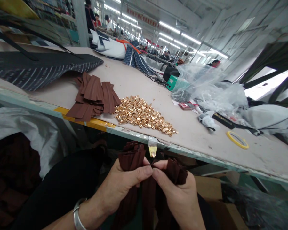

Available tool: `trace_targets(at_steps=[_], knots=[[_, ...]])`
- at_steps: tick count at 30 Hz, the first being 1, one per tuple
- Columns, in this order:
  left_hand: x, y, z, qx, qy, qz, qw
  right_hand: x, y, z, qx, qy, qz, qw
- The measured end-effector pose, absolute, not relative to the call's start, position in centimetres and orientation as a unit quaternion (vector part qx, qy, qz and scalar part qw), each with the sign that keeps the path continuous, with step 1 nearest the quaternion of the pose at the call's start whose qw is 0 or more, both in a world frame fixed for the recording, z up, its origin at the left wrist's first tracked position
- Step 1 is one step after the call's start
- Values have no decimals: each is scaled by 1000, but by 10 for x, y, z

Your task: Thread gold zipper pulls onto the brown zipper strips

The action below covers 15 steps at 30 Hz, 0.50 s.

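Below the table edge, my left hand is closed round a bundle of dark brown fabric strips, its thumb and finger pinching. My right hand also holds brown strips, and its thumb tip meets my left thumb over a strip between them. Other strips hang down beneath both hands. On the table just ahead lies a heap of small gold metal pieces. Left of the heap is a stack of brown strips. A clear piece with yellow hangs at the table edge above my fingertips.
The table crosses the view at a slant. Dark striped fabric lies at left. Clear plastic bags, a green box and a yellow tape roll are at right. People stand far back.
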State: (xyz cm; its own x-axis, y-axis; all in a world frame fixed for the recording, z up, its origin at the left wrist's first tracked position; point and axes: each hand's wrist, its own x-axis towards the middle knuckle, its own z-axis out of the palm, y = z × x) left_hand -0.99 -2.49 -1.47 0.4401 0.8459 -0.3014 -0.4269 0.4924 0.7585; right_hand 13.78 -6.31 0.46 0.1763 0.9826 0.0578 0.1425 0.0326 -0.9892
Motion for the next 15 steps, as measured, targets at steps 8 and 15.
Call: trace_targets(at_steps=[8, 15], knots=[[-6, -26, -14, 184, 317, 360, 858, 136, -65, 7, -530, -656, 266, 467], [-5, -26, -11, 132, 304, 340, 880, 132, -67, -8, -494, -592, 224, 596]])
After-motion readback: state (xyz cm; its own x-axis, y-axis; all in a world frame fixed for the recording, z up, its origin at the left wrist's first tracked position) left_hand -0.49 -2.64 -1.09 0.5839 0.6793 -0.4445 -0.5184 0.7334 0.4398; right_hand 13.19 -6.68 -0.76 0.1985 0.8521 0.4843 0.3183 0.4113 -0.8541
